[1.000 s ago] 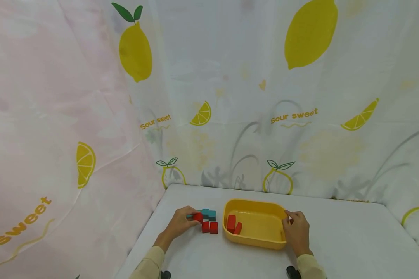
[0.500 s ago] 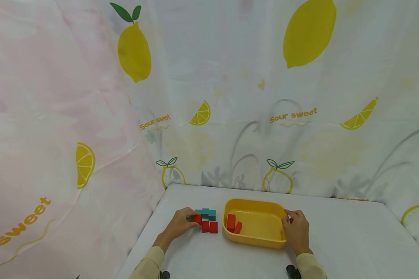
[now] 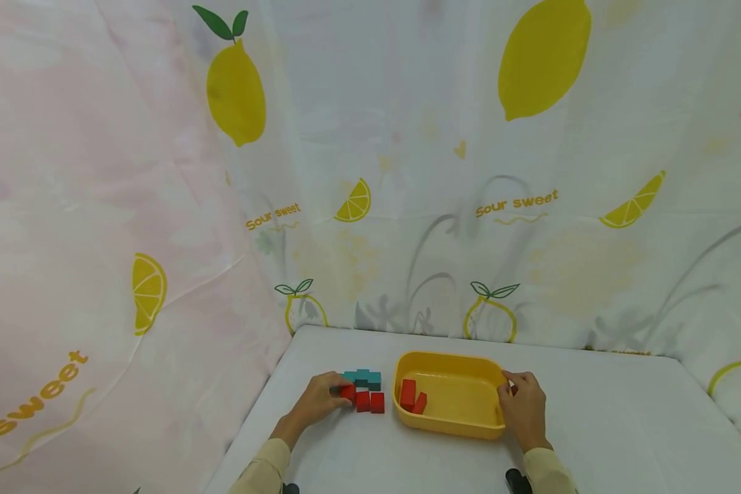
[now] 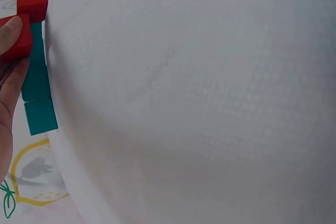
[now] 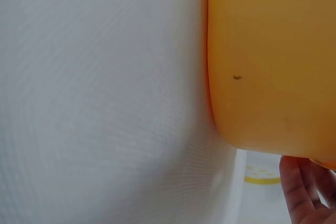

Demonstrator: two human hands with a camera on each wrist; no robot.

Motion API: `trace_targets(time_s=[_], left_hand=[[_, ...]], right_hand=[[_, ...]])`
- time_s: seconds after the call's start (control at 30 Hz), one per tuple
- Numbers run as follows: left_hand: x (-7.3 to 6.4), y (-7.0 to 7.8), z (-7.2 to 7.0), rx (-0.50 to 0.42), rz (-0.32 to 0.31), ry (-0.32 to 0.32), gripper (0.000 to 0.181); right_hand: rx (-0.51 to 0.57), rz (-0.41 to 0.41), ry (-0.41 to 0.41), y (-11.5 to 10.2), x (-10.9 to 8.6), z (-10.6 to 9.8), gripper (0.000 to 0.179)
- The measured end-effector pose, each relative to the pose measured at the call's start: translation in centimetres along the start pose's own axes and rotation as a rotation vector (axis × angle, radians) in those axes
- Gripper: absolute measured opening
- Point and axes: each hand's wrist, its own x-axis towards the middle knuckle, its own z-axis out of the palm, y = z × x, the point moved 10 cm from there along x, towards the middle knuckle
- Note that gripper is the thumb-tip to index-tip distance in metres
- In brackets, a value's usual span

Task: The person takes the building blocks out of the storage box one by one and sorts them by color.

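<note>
In the head view my left hand (image 3: 317, 400) pinches a red block (image 3: 348, 392) at the left end of a short row. Two more red blocks (image 3: 369, 402) stand to its right. Behind them lie several teal blocks (image 3: 364, 377), partly hidden by the hand. The left wrist view shows thumb and fingers on opposite sides of the held red block (image 4: 18, 40), beside teal blocks (image 4: 39, 116). My right hand (image 3: 525, 406) holds the right end of a yellow tray (image 3: 447, 429); its fingers (image 5: 295, 187) are at the tray's far corner, the thumb hidden in the right wrist view.
Inside the tray, at its left end, are two red blocks (image 3: 408, 394), one larger than the other. Everything stands on a white-covered table (image 3: 605, 418). A lemon-print curtain (image 3: 407, 171) hangs behind and to the left of it.
My left hand has brought its red block slightly down and toward me, from in front of the teal blocks into line with the red ones. The right hand and the tray have stayed put.
</note>
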Motion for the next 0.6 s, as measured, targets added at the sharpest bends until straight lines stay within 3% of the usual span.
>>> trace_targets(time_s=[0.6], left_hand=[[-0.32, -0.4, 0.43, 0.011, -0.031, -0.012, 0.036]], right_hand=[[-0.004, -0.001, 0.002, 0.12, 0.1, 0.08, 0.026]])
